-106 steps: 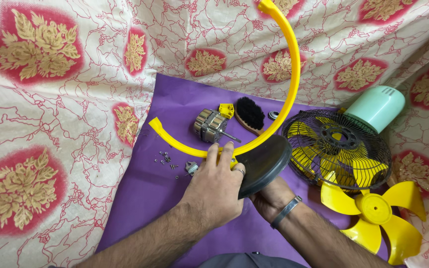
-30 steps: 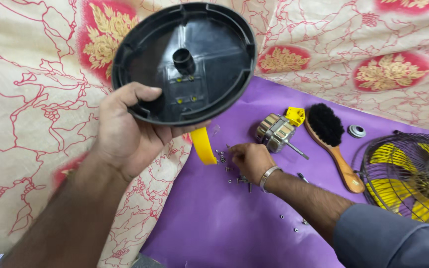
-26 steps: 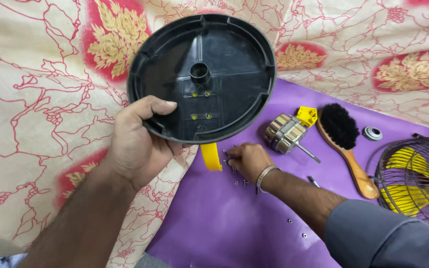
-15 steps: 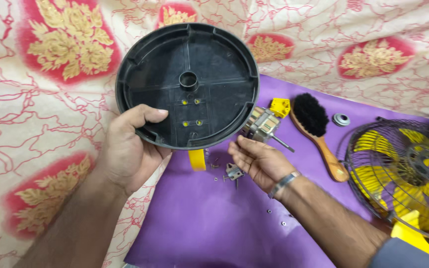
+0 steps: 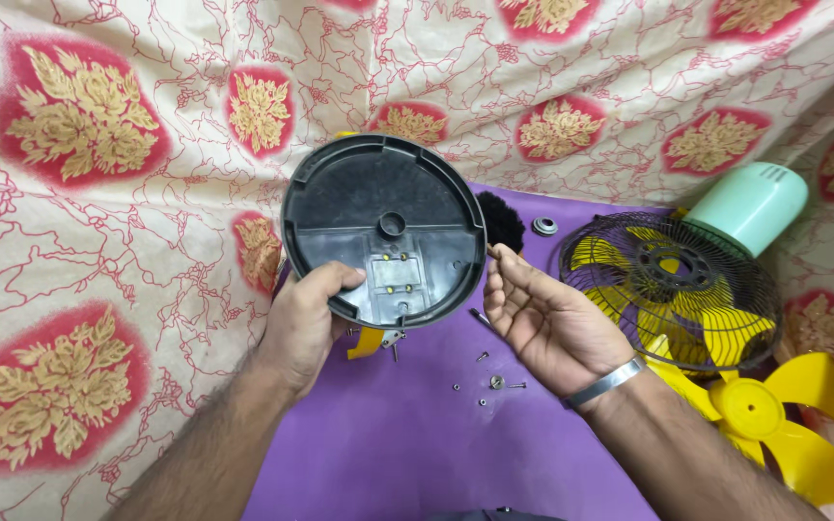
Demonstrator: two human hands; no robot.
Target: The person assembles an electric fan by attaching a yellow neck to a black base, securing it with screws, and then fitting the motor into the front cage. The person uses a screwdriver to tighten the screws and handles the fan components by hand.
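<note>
over the purple mat (image 5: 417, 453): black round base (image 5: 384, 229) is held up off the mat, underside facing the camera, tilted slightly back.
left hand (image 5: 306, 323): fingers clamp the base's lower-left rim, thumb on the inner face, the rest behind it out of sight.
right hand (image 5: 544, 314): palm up just right of the base rim, fingers loosely curled; thumb and index fingertip look pinched on something tiny, likely a screw, too small to confirm.
base detail: centre boss (image 5: 392, 225) with a hole, and below it a pale rectangular pad (image 5: 396, 275) with small yellow-tipped holes.
under the base: yellow bracket end (image 5: 366, 342) pokes out below the rim, so the bracket sits behind the base.
loose hardware: a few small screws (image 5: 494, 383) lie on the mat below the right hand.
around: black brush (image 5: 502, 220) partly hidden behind the rim, wire fan guard (image 5: 670, 289), yellow fan blade (image 5: 755, 410), mint motor cover (image 5: 751, 205), small metal ring (image 5: 544, 227).
how to do it well (judgement): keep the left grip firm and the base still, square the holes to the eye, line the bracket up behind them, bring each screw in straight, start threads lightly.
risk: a dropped screw could roll into the patterned cloth (image 5: 79, 241).
</note>
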